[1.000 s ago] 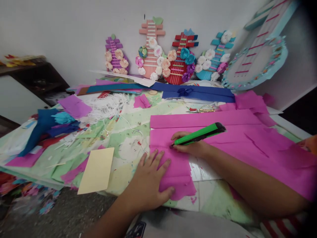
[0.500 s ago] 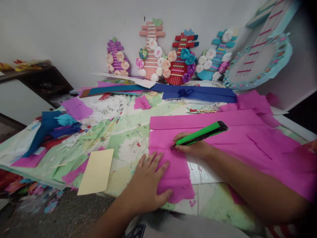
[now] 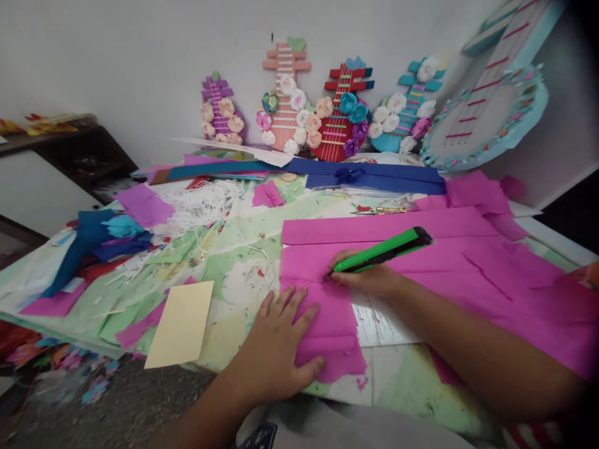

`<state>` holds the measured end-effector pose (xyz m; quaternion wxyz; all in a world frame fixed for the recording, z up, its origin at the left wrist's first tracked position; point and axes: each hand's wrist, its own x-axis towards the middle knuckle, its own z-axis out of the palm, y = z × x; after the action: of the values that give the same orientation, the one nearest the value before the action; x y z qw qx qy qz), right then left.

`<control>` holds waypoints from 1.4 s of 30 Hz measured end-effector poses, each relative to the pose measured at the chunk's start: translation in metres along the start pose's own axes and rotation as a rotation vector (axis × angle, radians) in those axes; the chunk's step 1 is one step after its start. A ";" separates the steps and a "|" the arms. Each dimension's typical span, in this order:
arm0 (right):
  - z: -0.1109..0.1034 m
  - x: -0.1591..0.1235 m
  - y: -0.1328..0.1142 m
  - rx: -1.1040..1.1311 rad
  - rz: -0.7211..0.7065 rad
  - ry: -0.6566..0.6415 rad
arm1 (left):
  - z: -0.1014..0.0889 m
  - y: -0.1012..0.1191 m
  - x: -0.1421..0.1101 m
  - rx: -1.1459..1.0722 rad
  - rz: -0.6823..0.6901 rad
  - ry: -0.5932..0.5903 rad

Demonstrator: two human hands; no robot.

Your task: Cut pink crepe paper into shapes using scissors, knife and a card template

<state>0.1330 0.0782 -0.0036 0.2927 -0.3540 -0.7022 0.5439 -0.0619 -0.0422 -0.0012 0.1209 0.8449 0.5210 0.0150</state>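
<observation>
My right hand grips a green and black utility knife with its tip down on the magenta paper. The blade itself is too small to make out. Fingers spread, my left hand lies flat on the left edge of that paper, just below the knife tip. The paper stretches to the right under my right forearm, with a folded strip along its far side. A clear sheet shows beneath a ragged gap in the paper.
Gold-handled scissors lie beyond the paper. A cream card and a heap of white string are on the left among paper scraps. Blue folded paper lies at the back, before several flower-trimmed guitar-shaped decorations.
The knife and my right hand have shifted very slightly to the right along the paper. My left hand stays flat in nearly the same place.
</observation>
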 end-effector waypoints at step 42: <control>-0.005 -0.002 0.001 0.071 0.042 -0.017 | 0.002 -0.001 0.000 0.025 0.019 0.022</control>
<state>0.1384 0.0796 -0.0030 0.2876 -0.3534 -0.6774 0.5776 -0.0622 -0.0422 -0.0036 0.1044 0.8510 0.5143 0.0189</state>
